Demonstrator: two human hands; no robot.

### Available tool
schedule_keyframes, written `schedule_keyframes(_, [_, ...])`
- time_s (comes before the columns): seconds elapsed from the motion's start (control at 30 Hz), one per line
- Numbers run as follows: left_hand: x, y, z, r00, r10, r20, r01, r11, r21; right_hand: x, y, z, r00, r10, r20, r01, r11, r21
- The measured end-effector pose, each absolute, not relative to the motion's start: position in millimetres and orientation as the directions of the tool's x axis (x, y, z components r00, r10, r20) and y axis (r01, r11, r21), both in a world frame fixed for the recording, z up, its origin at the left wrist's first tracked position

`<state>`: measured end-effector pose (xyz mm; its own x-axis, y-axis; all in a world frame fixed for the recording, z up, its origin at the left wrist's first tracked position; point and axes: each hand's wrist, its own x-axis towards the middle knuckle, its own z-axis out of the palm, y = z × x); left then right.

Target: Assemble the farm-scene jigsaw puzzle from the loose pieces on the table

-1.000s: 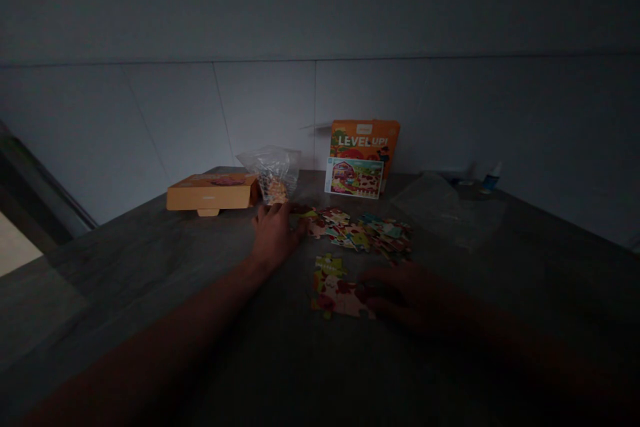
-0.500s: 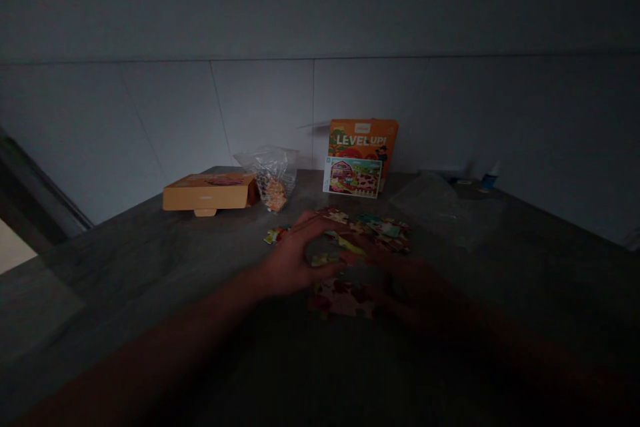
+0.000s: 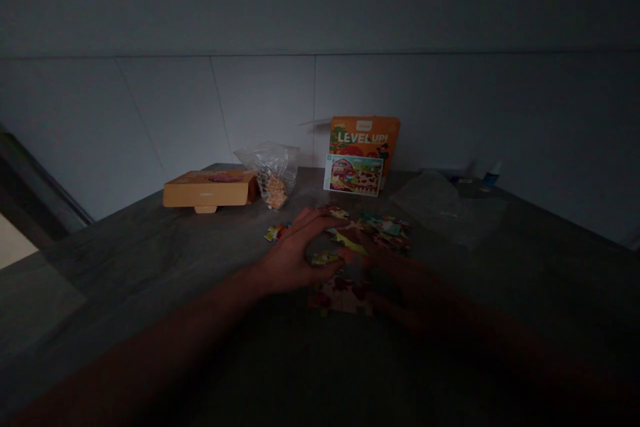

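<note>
The left hand [image 3: 293,255] pinches a puzzle piece [image 3: 324,258], fingers curled; the right hand [image 3: 400,273], at its 3 o'clock, has a grip too dark to tell. The joined section [image 3: 343,298] lies at the piece's 6 o'clock, the loose pieces [image 3: 387,228] at 1 o'clock.

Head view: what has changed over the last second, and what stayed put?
The left hand came back from beside the plastic bag to the joined section, its fingers now curled over a yellow-green piece; whether they grip it is too dark to tell. The right hand slid forward to meet it. Bag, orange box, upright lid and pile stayed.
</note>
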<state>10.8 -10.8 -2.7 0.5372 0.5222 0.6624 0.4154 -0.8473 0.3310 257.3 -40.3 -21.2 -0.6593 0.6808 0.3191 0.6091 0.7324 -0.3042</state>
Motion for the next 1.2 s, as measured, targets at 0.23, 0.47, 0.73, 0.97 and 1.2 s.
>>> schedule_keyframes(0.23, [-1,14,-8,0.134,0.783,0.608,0.645,-0.535,0.546,260,-35,-23,-0.544,0.755,0.366,0.676,0.652,-0.342])
schedule_keyframes(0.47, [-21,37,-25,0.057,0.926,0.374,0.952,-0.164,0.26,263,-28,-27,-0.605,0.681,0.413,0.643,0.724,-0.251])
schedule_keyframes(0.73, [-14,36,-33,0.359,0.892,0.274,0.877,-0.423,0.228,261,-29,-26,-0.672,0.622,0.402,0.593,0.777,-0.211])
schedule_keyframes(0.97, [-18,36,-30,0.249,0.926,0.286,0.911,-0.324,0.256,261,-33,-25,-0.71,0.623,0.328,0.58,0.782,-0.229])
schedule_keyframes(1.2, [-17,36,-31,0.237,0.929,0.284,0.901,-0.32,0.293,260,-35,-20,-0.726,0.623,0.292,0.578,0.782,-0.232])
